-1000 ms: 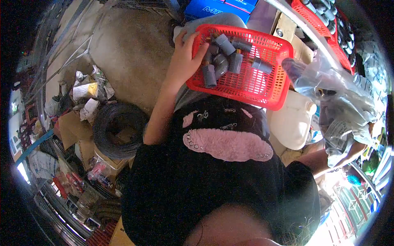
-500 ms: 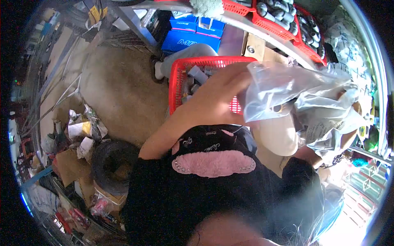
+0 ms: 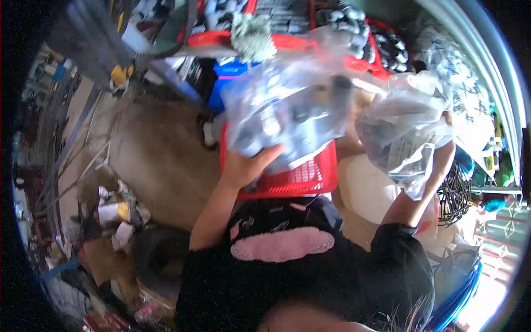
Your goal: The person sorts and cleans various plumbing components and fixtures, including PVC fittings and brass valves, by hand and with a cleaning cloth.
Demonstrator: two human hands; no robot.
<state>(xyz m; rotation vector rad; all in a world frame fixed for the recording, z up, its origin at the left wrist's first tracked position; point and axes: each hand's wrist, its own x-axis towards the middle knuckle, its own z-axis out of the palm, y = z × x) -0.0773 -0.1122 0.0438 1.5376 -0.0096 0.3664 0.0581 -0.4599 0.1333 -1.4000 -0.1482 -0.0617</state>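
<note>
A clear plastic bag with grey pieces inside [image 3: 293, 110] is raised above the red basket [image 3: 323, 171], and my left hand [image 3: 249, 166] grips its lower left side. Only the thumb and the back of this hand show clearly. To the right, a second clear bag with printing on it [image 3: 401, 130] hangs beside the basket. My right hand [image 3: 447, 119] is at that bag's right edge, its fingers mostly hidden behind the plastic. Motion blurs the left bag.
Red crates of grey fittings [image 3: 348, 33] line the shelf ahead. Below it sits a blue box [image 3: 227, 83]. A white container [image 3: 365, 185] stands right of the basket. A dark coil [image 3: 163, 260] and scraps [image 3: 119, 213] lie at left. Black cable [image 3: 454, 193] is at right.
My left hand has moved left and down and now holds a filled bag over the basket. The printed bag and my right hand have shifted up and left. The view has tilted.
</note>
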